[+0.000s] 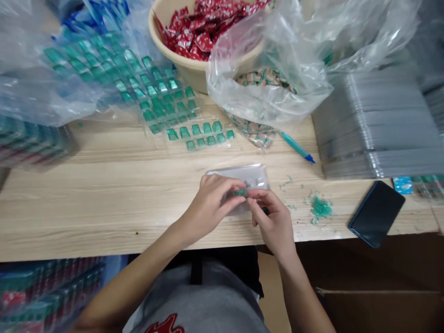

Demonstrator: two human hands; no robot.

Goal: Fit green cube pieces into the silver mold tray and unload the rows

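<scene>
Between the thumb and fingers of my left hand (208, 206) is a small translucent green plastic cap (240, 192), shaped like a keycap. The fingertips of my right hand (274, 217) pinch close at the cap's right end; whether they grip its edge I cannot tell. A dark green piece (265, 210) shows among the curled fingers of that hand. Beneath both hands lies a clear plastic blister tray (239, 172) with small raised shapes, partly hidden. To the right sits a little heap of thin green plastic scraps (321, 206).
Trays of green caps (196, 129) spread at the back left. Behind stand a beige tub (194, 69) of red packets and a clear bag (270, 101) of patterned packets. A blue pen (297, 147), stacked clear trays (381, 125) and a phone (377, 213) are on the right.
</scene>
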